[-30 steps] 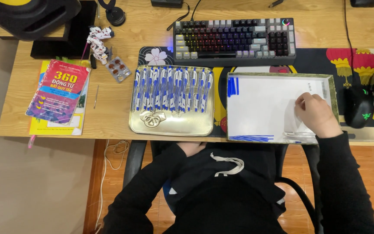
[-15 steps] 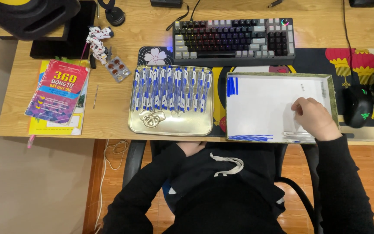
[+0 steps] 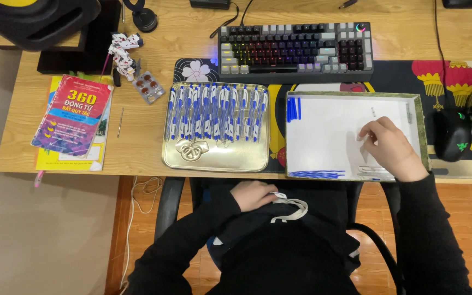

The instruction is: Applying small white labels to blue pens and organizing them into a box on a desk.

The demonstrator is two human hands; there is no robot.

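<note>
The wooden worktop (image 3: 356, 13) carries everything here, its pale grain smooth and bare at the edges, with a dark printed desk mat (image 3: 400, 74) lying across its right half. On that mat, at the near edge, sits a shallow white tray (image 3: 323, 131) with a thin greenish rim; it looks stiff, flat-bottomed and light, best taken by its rim on two opposite sides. To its left is a golden metal tray (image 3: 217, 159), glossy and likely slippery, packed with a row of blue-and-white pens (image 3: 217, 112) lying side by side. A backlit keyboard (image 3: 296, 52) stands behind both trays, a red-covered book (image 3: 72, 114) lies far left, and a black mouse (image 3: 453, 134) just right of the white tray. The right hand (image 3: 391, 147) rests inside the white tray near its right wall, fingers curled down and pinching at something small and pale that I cannot make out. Slim blue refills (image 3: 315, 174) lie along the tray's near wall, thin, light, apt to roll, best pinched mid-length. The left hand (image 3: 253, 195) lies loosely closed in the lap, gripping nothing visible.
</note>
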